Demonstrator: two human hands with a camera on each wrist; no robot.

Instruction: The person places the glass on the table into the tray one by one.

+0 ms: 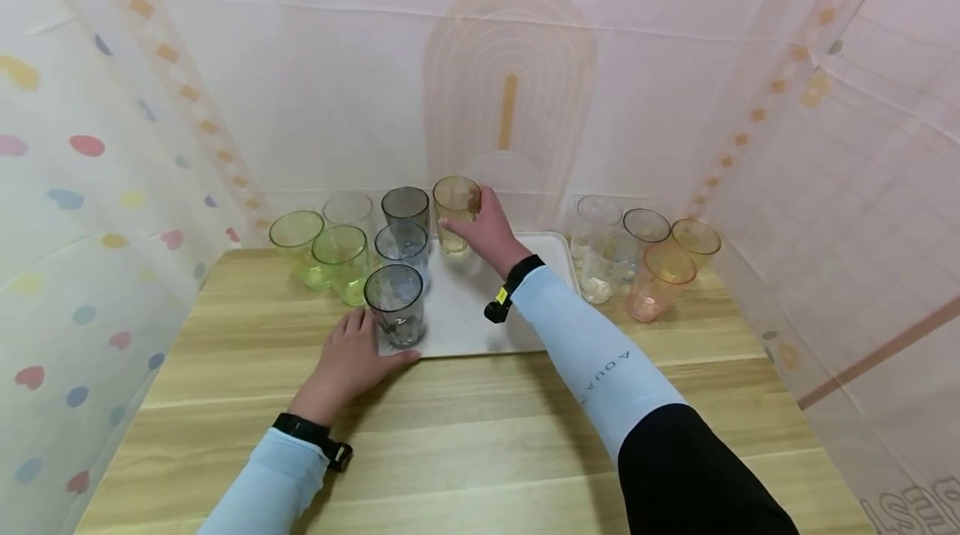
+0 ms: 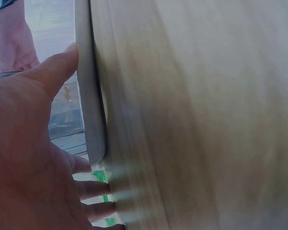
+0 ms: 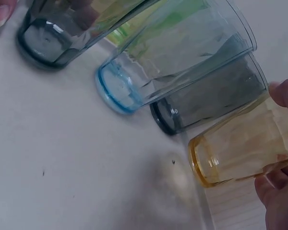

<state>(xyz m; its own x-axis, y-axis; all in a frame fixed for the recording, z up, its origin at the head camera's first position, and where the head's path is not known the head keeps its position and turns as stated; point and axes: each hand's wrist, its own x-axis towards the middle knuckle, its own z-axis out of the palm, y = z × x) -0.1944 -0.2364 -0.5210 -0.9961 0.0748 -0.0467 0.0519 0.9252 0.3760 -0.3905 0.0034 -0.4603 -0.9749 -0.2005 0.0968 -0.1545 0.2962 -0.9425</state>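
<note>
A white tray [image 1: 487, 327] lies mid-table. Along its left side stand a grey cup [image 1: 394, 303], a blue cup [image 1: 402, 247] and another grey cup [image 1: 406, 208] in a row. My right hand [image 1: 474, 225] grips an amber cup [image 1: 456, 210] at the tray's far end, beside the far grey cup. In the right wrist view the amber cup [image 3: 240, 148] is pinched by my fingers [image 3: 281, 191], next to the grey cup [image 3: 216, 103] and blue cup [image 3: 168, 62]. My left hand [image 1: 363, 347] lies flat on the table, thumb against the tray's front-left corner [image 2: 89, 96].
Two green cups [image 1: 297, 245] and a clear cup [image 1: 348, 208] stand left of the tray. Right of it are clear cups [image 1: 596, 256], a greyish cup [image 1: 645, 227] and orange cups [image 1: 660, 278]. Patterned sheets wall the wooden table [image 1: 480, 435] on three sides.
</note>
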